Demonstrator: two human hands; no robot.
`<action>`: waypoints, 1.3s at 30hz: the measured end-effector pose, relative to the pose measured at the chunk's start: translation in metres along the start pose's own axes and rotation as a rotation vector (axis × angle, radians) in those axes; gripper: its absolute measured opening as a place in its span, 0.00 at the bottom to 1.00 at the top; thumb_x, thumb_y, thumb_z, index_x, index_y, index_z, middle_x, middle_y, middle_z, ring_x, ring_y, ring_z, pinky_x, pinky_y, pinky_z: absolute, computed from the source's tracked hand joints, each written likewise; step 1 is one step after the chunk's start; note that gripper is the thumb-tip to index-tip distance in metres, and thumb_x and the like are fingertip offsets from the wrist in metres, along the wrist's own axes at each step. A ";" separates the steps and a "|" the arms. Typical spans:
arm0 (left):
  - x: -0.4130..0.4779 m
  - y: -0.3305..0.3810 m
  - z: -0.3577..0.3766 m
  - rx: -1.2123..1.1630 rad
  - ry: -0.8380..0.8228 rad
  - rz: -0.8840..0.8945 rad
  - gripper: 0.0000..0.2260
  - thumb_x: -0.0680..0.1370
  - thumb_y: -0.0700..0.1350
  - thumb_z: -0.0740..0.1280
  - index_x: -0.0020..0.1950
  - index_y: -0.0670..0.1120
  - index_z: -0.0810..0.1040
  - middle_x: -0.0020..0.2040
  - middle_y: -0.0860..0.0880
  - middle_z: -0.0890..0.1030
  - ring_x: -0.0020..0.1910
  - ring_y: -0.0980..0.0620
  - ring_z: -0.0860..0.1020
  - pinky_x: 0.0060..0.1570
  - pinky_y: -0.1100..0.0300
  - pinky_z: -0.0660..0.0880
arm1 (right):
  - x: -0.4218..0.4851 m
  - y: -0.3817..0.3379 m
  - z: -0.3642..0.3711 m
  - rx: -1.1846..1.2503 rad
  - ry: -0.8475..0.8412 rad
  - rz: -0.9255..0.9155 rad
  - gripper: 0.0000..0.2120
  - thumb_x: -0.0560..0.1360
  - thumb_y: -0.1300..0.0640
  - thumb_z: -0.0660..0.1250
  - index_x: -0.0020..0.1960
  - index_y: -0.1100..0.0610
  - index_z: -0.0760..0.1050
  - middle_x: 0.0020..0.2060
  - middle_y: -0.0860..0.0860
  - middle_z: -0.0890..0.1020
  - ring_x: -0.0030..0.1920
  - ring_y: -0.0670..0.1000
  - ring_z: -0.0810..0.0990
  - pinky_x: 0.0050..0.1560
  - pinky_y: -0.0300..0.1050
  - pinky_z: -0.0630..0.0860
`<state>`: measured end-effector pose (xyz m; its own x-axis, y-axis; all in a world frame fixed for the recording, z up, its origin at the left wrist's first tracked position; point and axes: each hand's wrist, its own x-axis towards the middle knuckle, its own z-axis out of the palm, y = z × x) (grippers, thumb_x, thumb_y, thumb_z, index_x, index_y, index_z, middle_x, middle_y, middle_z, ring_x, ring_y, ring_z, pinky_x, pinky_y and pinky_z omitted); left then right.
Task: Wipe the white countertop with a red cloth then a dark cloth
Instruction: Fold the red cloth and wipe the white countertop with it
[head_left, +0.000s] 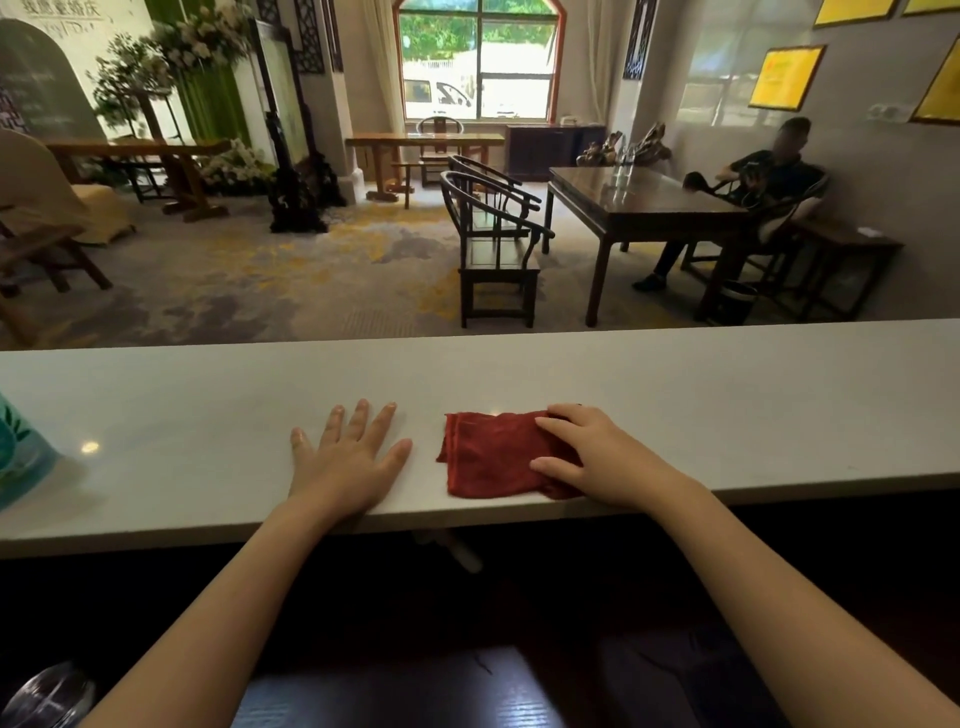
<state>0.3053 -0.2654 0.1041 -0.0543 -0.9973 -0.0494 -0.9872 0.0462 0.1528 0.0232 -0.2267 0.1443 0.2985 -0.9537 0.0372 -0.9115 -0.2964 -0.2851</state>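
A folded red cloth (488, 457) lies on the white countertop (727, 405), close to its near edge. My right hand (592, 457) rests on the cloth's right half, fingers and thumb spread over it and pressing it flat. My left hand (348, 457) lies palm down on the bare counter just left of the cloth, fingers apart, holding nothing. No dark cloth shows in view.
A teal patterned object (21, 457) stands on the counter at the far left edge. A glass object (47, 696) sits low at the bottom left. Beyond the counter are dark wooden chairs (493, 244), a table (644, 202) and a seated person (769, 176).
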 end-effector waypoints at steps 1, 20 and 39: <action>0.000 0.002 -0.002 -0.019 0.012 -0.002 0.27 0.75 0.66 0.44 0.73 0.62 0.44 0.77 0.53 0.44 0.76 0.48 0.43 0.68 0.33 0.41 | 0.000 -0.003 0.001 -0.002 0.017 0.001 0.28 0.75 0.43 0.61 0.70 0.55 0.62 0.71 0.53 0.64 0.70 0.53 0.60 0.69 0.47 0.58; -0.078 0.119 -0.011 -0.155 0.452 0.568 0.10 0.77 0.52 0.62 0.52 0.47 0.74 0.49 0.49 0.81 0.51 0.48 0.74 0.52 0.55 0.64 | -0.073 -0.015 -0.009 -0.128 0.468 -0.072 0.06 0.74 0.59 0.66 0.49 0.58 0.79 0.42 0.55 0.82 0.45 0.56 0.75 0.45 0.49 0.71; -0.211 0.316 0.126 -0.078 0.087 1.029 0.11 0.62 0.59 0.74 0.33 0.53 0.81 0.27 0.56 0.81 0.31 0.58 0.78 0.34 0.68 0.73 | -0.342 0.109 0.051 0.014 0.346 0.564 0.09 0.67 0.64 0.73 0.47 0.58 0.82 0.40 0.53 0.85 0.41 0.56 0.79 0.46 0.42 0.71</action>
<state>-0.0145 -0.0329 0.0388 -0.8521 -0.4787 0.2118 -0.4571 0.8776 0.1443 -0.1633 0.0695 0.0519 -0.3340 -0.9245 0.1837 -0.8971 0.2519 -0.3630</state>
